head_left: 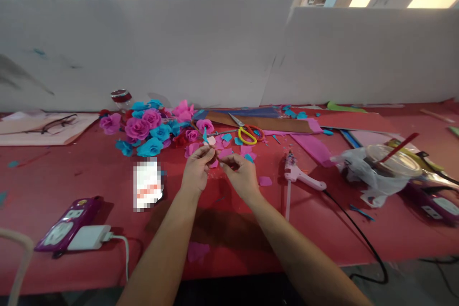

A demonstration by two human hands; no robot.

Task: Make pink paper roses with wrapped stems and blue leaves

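Observation:
Over the middle of the red table, my left hand (196,169) pinches a thin stem with a blue paper tip (205,136) that sticks up above the fingers. Close beside it, my right hand (241,174) is closed, thumb and fingers pressed together at the lower end of the stem. A narrow brown bit shows between the two hands; what the right fingers grip is too small to make out. Pink paper petals (265,181) and blue ones lie scattered around the hands. Just beyond them rest scissors with yellow and orange handles (247,136).
Pink and blue paper flowers (137,127) are heaped at back left, near a jar (121,97). A pink glue gun (304,178) with a black cord lies right. Further right sits a lidded cup (392,160) in plastic. Purple power strip (66,227) at left; grey partition (179,52) behind.

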